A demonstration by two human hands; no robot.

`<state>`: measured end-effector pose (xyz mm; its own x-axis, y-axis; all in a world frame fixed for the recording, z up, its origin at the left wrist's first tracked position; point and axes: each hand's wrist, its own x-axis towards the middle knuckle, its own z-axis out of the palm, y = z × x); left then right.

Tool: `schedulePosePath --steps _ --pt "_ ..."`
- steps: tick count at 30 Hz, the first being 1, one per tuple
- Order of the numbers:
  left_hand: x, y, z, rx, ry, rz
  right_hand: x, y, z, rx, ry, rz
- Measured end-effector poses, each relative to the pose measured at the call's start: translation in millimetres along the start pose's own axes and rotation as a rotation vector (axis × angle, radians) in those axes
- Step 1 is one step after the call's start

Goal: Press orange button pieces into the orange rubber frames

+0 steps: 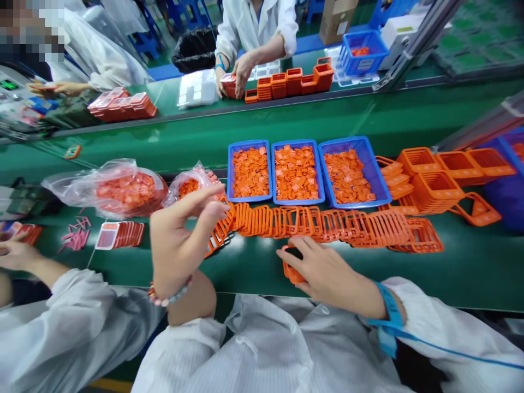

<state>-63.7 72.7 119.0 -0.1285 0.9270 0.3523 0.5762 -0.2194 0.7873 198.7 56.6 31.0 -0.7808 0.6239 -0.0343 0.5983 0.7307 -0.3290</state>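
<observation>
My left hand is raised above the green bench, its thumb and index finger stretched out to the right with a gap between them. Nothing shows in its grasp. Behind its fingertips runs a long row of orange plastic frames, leaning on one another. My right hand lies over a single orange frame near the bench's front edge, with its fingers round the rim. A dark opening shows in this frame; the palm and fingers cover the rest.
Three blue bins, a left, middle and right one, hold small orange parts. Stacked orange frames stand right. Plastic bags of orange parts lie left. A co-worker's hand is at far left; another person's hands work opposite.
</observation>
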Motion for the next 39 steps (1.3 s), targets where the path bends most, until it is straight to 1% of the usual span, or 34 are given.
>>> schedulePosePath --steps 1,3,6,8,11,13,15,18,20,23,26,27,29,31,33,35,36,38,39 --pt "-3.9 -10.5 -7.2 0.025 0.034 -0.035 -0.7 -3.9 10.9 -0.023 -0.042 0.021" --pt "-12.3 -35.0 -19.3 0.122 0.036 -0.111 -0.3 -8.0 27.2 -0.055 -0.104 0.071" --pt "-27.7 -78.4 -37.3 0.365 -0.032 -0.259 4.9 -8.1 37.8 -0.075 -0.176 0.105" --pt "-40.9 -109.3 -51.9 0.468 -0.108 -0.349 10.0 -7.1 38.4 -0.077 -0.234 0.109" --pt "-64.5 -151.4 -72.9 0.568 -0.299 -0.409 17.0 -6.2 37.9 -0.068 -0.295 0.114" --pt "-80.3 -171.7 -80.6 0.595 -0.424 -0.39 19.7 -6.1 39.5 -0.065 -0.296 0.107" --pt "-93.1 -183.9 -80.6 0.582 -0.489 -0.319 20.4 -6.3 41.8 -0.079 -0.279 0.101" --pt "-102.4 -190.7 -70.6 0.542 -0.498 -0.205 18.3 -6.9 40.3 -0.111 -0.231 0.077" --pt "-102.7 -191.6 -63.5 0.522 -0.488 -0.179 15.2 -7.2 31.7 -0.111 -0.196 0.043" --pt "-99.9 -192.4 -60.7 0.486 -0.468 -0.214 9.8 -3.9 7.9 -0.067 -0.158 0.001" --pt "-97.0 -193.0 -67.6 0.407 -0.463 -0.276 7.0 13.7 -18.4 -0.026 -0.091 0.045" --pt "-96.0 -192.8 -70.9 0.371 -0.456 -0.299 7.1 24.9 -25.6 -0.028 -0.056 0.084" --pt "-93.2 -191.5 -76.8 0.291 -0.406 -0.348 8.7 56.6 -36.2 -0.056 0.019 0.203" --pt "-89.2 -189.0 -79.6 0.19 -0.323 -0.393 11.5 97.7 -41.4 -0.085 0.058 0.363" --pt "-83.7 -185.9 -77.4 0.024 -0.242 -0.436 14.6 140.9 -41.7 -0.119 0.083 0.526" --pt "-76.3 -182.7 -69.9 -0.253 -0.14 -0.484 18.0 177.5 -38.6 -0.181 0.085 0.641" --pt "-71.9 -180.8 -64.4 -0.411 -0.079 -0.512 19.9 191.1 -36.2 -0.202 0.074 0.669" --pt "-61.8 -176.2 -51.1 -0.666 0.045 -0.577 24.5 208.4 -30.7 -0.221 0.059 0.684" --pt "-56.2 -173.2 -43.8 -0.729 0.095 -0.612 27.4 212.6 -27.9 -0.22 0.055 0.68"
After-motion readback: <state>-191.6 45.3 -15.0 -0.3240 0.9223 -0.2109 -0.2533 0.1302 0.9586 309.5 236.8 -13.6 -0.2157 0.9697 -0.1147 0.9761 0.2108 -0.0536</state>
